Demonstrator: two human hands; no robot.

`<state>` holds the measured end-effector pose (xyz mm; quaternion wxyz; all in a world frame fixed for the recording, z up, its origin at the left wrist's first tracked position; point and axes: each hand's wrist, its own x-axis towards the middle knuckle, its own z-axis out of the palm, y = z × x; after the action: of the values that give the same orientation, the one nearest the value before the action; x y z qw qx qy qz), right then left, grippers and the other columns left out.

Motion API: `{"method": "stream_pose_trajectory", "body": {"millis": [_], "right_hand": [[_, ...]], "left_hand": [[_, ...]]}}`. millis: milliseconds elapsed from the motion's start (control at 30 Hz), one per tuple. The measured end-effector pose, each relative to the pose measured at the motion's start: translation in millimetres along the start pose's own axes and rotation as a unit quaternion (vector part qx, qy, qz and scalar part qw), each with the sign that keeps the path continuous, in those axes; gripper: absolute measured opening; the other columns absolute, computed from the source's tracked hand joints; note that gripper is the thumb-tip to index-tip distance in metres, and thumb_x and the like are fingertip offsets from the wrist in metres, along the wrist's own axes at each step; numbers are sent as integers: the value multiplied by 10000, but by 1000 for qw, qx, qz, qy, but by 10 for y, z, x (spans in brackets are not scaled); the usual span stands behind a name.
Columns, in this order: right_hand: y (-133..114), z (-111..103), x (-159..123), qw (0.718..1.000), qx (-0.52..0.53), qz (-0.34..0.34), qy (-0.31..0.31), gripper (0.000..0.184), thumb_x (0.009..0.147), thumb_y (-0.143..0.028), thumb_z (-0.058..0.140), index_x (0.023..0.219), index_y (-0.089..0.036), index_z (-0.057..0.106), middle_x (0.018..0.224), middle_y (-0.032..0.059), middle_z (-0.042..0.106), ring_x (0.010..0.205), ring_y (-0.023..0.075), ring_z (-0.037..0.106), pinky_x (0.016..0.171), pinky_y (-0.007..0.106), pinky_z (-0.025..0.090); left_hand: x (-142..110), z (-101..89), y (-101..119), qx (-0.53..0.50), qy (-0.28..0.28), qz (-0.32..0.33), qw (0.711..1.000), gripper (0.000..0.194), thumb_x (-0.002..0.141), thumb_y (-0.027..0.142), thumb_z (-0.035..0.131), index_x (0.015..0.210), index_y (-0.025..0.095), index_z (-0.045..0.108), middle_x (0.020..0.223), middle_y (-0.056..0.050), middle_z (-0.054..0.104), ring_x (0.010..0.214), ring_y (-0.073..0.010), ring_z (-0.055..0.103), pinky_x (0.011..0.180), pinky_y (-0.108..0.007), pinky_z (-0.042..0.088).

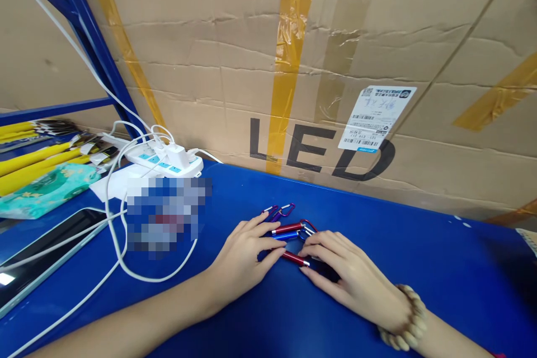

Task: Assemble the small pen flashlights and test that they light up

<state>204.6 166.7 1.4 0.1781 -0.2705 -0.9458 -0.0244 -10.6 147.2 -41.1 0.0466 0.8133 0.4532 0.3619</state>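
Observation:
Several small metal tubes with carabiner clips, like keychain flashlights, lie in a cluster on the blue table. My left hand rests at their left ends with its fingers spread, touching a dark red tube, a blue tube and a nearer red tube. My right hand, wearing a beaded bracelet, is at the right ends. Its thumb and forefinger are apart, either side of the nearer red tube's tip. Behind lie a purple tube and a purple carabiner. My right fingers partly hide other clips.
A large taped cardboard box marked LED stands along the back. At left are a power strip with loose white cables, a phone-like device, a green tissue pack and yellow-handled items. One patch is pixelated.

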Motion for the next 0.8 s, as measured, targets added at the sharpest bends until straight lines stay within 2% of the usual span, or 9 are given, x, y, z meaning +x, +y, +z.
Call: {"method": "stream_pose_trajectory", "body": {"millis": [100,167,267,333,400,500,600,800], "right_hand": [[0,2,-12,1000,-23,10,11,150,847,-261,511,963,-209,590,1059,73,599,933,189,578,795,356,475],[9,3,-17,999,-46,16,10,268,835,-285,520,1087,-201,560,1186,99,546,1050,216,542,843,386,473],[30,2,-12,998,-62,17,-19,517,840,-339,508,1313,-156,406,1347,136,422,1232,237,409,945,414,431],[40,1,-4,997,-56,8,-47,562,854,-361,490,1353,-136,363,1370,138,400,1278,234,354,978,417,408],[42,-2,4,997,-45,-1,-70,544,870,-356,472,1356,-135,370,1367,131,409,1291,229,335,998,420,390],[38,-7,12,995,-36,-4,-89,531,886,-353,451,1362,-133,369,1373,123,402,1300,228,321,1020,428,365],[38,-14,18,994,-30,-8,-103,538,895,-359,435,1378,-141,344,1391,116,373,1310,230,301,1041,453,330],[46,-20,28,992,-17,-28,-124,522,918,-323,398,1404,-165,289,1413,108,335,1327,213,264,1069,467,272]], "left_hand": [[12,-3,-6,-9,29,-14,999,163,840,130,614,871,256,713,1096,-16,617,1127,-293,469,890,-450,430],[25,-13,-14,-19,49,-21,998,156,829,122,603,793,234,707,1022,-17,646,1068,-288,509,871,-447,432],[43,-30,-19,-40,78,-23,996,179,815,132,594,663,205,653,881,-12,673,969,-281,547,826,-431,439],[45,-35,-13,-52,93,-17,994,196,823,146,575,638,195,617,807,-9,668,918,-268,558,800,-406,442],[39,-32,-7,-54,111,-5,992,175,845,164,546,684,192,609,820,-19,655,917,-259,552,802,-392,434],[19,-17,-9,-31,121,-16,992,128,874,174,493,859,192,619,999,-53,617,1055,-283,484,871,-430,391],[5,-4,-19,-26,102,-43,994,198,897,152,426,1022,191,573,1095,-73,573,1095,-284,459,895,-445,382],[11,4,-24,-100,54,-41,993,343,856,44,344,1115,195,512,1145,-70,511,1005,-235,513,894,-381,424]]}}
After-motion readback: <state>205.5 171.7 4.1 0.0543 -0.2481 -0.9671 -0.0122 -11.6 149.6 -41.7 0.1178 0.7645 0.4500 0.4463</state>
